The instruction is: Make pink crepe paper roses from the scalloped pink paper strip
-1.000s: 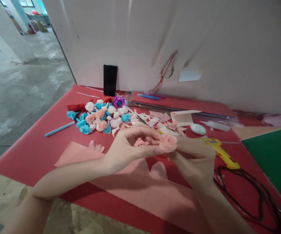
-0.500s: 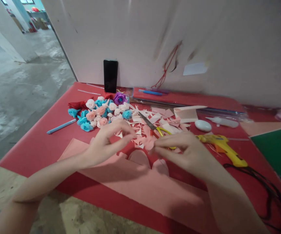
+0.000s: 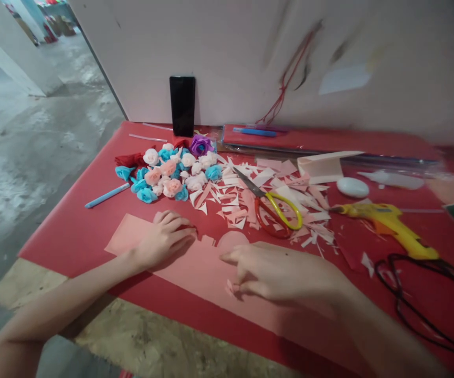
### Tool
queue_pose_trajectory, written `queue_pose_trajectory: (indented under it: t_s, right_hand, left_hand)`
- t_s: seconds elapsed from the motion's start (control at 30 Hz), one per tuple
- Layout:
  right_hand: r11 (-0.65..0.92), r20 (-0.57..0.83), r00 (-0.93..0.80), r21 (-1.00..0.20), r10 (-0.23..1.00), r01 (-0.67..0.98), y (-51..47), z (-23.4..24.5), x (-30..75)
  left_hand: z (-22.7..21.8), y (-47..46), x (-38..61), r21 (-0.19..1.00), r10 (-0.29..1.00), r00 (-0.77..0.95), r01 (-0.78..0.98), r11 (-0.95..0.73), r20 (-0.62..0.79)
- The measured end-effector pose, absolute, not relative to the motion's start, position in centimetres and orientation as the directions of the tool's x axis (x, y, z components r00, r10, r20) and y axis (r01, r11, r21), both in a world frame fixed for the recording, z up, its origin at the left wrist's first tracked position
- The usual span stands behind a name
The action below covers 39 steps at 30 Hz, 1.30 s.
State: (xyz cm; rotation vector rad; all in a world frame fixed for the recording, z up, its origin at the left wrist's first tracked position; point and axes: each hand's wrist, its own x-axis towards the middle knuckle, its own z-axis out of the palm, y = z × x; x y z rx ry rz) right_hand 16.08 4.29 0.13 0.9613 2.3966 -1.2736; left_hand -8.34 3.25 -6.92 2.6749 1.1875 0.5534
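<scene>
My left hand [image 3: 162, 240] lies palm down on the left end of a large pink paper sheet [image 3: 195, 268], fingers stretched forward with nothing in them. Lower on the same sheet my right hand [image 3: 285, 273] hovers low with its index finger pointing left. Its thumb and other fingers are closed round a small crumpled pink paper piece [image 3: 231, 287], which peeks out below them. The sheet's upper edge has rounded petal shapes cut into it between the two hands.
A pile of pink, white and blue paper roses [image 3: 171, 176] lies beyond my left hand, with a blue pen [image 3: 106, 195] to its left. Yellow-handled scissors [image 3: 274, 208] sit among paper scraps, a yellow glue gun [image 3: 388, 223] and black cable [image 3: 427, 304] lie at right, and a black phone [image 3: 182, 105] leans on the wall.
Both hands came down from holding the pink flower in the air. The left hand let go and settled flat on the sheet; the right hand lowered with the pink piece.
</scene>
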Motion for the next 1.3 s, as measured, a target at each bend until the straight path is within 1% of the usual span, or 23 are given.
queue_pose_trajectory:
  t_s: [0.07,0.2,0.37,0.53,0.8,0.97,1.13,1.3]
  right_hand:
    - [0.391,-0.522,-0.748,-0.640,0.411,0.661,4.3,-0.2,16.1]
    - [0.415,-0.501,-0.781,-0.663,0.373,0.623,4.5,-0.4,16.1]
    - [0.440,-0.489,-0.789,-0.656,0.371,0.613,4.7,-0.3,16.0]
    - [0.458,-0.460,-0.816,-0.676,0.350,0.577,4.8,-0.4,15.9]
    - [0.437,-0.433,-0.811,-0.688,0.393,0.580,4.5,-1.3,16.3]
    - [0.421,-0.409,-0.816,-0.709,0.408,0.565,4.5,-1.5,16.5]
    - [0.430,-0.406,-0.827,-0.714,0.389,0.552,4.6,-1.3,16.5]
    - [0.443,-0.422,-0.822,-0.697,0.382,0.564,4.6,-1.2,16.4]
  left_hand:
    - [-7.3,3.4,-8.5,0.278,0.730,0.606,0.677,-0.682,0.315]
    - [-7.6,3.4,-8.7,0.251,0.709,0.600,0.670,-0.699,0.371]
    - [-7.5,3.4,-8.7,0.227,0.715,0.593,0.689,-0.689,0.370]
    - [-7.1,3.2,-8.7,0.216,0.705,0.607,0.681,-0.700,0.367]
    - [-7.5,3.4,-8.5,0.202,0.700,0.591,0.688,-0.697,0.402]
    - [-7.9,3.4,-8.9,0.172,0.658,0.611,0.662,-0.730,0.439]
    - [-8.0,3.4,-9.3,0.214,0.652,0.633,0.628,-0.748,0.418]
    - [-7.6,3.5,-9.1,0.305,0.677,0.638,0.604,-0.736,0.368]
